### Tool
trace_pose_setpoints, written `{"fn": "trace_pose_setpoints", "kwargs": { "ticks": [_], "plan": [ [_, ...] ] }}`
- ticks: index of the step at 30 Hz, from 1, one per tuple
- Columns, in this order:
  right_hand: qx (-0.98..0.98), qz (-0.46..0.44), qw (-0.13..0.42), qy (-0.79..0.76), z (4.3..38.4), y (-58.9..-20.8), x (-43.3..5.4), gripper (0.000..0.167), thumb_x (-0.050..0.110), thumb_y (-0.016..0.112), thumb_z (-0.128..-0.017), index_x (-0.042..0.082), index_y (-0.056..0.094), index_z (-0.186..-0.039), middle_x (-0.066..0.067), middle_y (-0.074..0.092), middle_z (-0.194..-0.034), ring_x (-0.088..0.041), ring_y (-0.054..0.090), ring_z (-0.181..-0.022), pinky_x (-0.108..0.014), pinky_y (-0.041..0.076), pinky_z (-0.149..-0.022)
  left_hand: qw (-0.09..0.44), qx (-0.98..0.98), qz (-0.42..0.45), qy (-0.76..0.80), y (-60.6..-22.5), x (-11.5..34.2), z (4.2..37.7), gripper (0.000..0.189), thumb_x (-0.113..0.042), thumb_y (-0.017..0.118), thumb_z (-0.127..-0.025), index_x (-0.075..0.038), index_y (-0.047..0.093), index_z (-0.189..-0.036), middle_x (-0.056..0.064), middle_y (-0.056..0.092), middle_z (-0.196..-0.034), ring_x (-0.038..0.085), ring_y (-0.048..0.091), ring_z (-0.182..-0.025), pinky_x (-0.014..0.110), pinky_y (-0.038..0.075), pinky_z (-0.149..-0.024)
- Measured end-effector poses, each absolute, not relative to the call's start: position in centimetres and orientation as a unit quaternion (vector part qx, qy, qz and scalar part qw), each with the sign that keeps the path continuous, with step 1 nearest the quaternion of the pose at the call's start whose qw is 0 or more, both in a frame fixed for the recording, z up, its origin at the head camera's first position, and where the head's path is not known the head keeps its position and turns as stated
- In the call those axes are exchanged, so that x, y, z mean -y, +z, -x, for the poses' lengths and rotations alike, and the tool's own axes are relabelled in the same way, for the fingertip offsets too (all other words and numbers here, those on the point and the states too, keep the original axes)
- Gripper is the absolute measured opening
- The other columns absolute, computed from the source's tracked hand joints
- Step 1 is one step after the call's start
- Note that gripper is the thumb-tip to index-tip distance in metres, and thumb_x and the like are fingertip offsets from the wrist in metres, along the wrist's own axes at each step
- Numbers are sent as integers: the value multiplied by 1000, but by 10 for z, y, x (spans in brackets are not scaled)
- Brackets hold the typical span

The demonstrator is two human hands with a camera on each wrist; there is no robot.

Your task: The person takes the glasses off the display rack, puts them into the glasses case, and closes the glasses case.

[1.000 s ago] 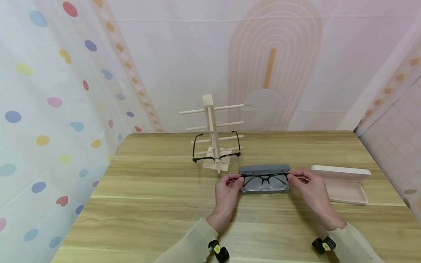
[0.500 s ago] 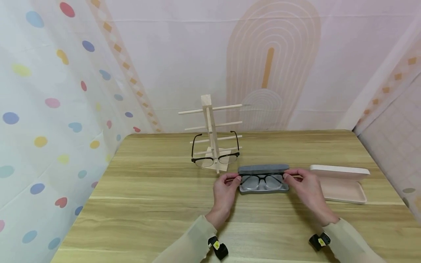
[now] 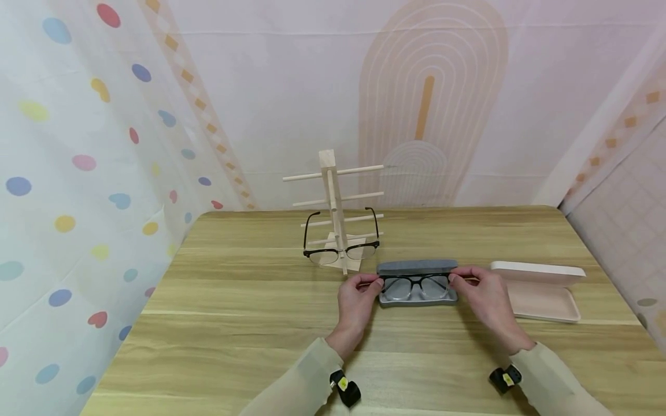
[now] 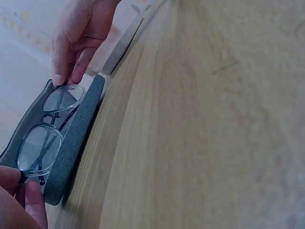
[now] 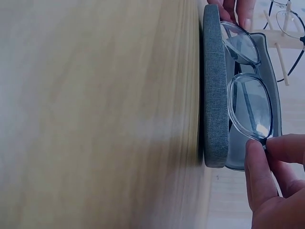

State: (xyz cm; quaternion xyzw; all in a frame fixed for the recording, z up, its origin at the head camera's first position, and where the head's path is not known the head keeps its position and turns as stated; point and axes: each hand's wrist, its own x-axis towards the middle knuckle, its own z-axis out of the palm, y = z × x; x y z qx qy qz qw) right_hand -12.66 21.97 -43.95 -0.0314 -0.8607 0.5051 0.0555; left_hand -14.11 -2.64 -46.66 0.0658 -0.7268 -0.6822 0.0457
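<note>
A pair of black-topped glasses with clear lower rims (image 3: pixel 398 288) lies within the outline of an open grey glasses case (image 3: pixel 418 267) in the head view. My left hand (image 3: pixel 356 307) pinches the left end of its frame, and my right hand (image 3: pixel 486 301) pinches the right end. Behind the lenses (image 4: pixel 40 149) the temples are folded and cross each other, as the left wrist view shows. The fabric-covered front wall of the case (image 5: pixel 216 95) stands close before the lower rims in the right wrist view.
Left of the case, a wooden display stand (image 3: pixel 333 190) with several pegs bears another pair of dark-browed glasses (image 3: pixel 318 252). A pale pink case (image 3: pixel 546 302) lies open close to my right hand. The wooden tabletop (image 3: pixel 250 335) ends at a patterned curtain (image 3: pixel 291 86).
The right hand and the glasses have shifted slightly left over the grey case. Both hands keep their pinch on the frame ends, and the last half second shows hardly any motion.
</note>
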Motion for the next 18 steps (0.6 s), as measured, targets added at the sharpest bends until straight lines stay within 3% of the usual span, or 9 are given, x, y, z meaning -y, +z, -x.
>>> {"fn": "trace_pose_setpoints", "kwargs": {
  "ticks": [18],
  "plan": [
    [881,20,68,469,129,-442,-219,16,12,70,-96,-2,77,-102,-15,75,-100,-7,63,-82,-16,50,-66,43,769,-47,-637,-474,32,148,8,-5,79,-87,1,77,-92,6,74,-87,5,64,-74,20,54,-69]
  ]
}}
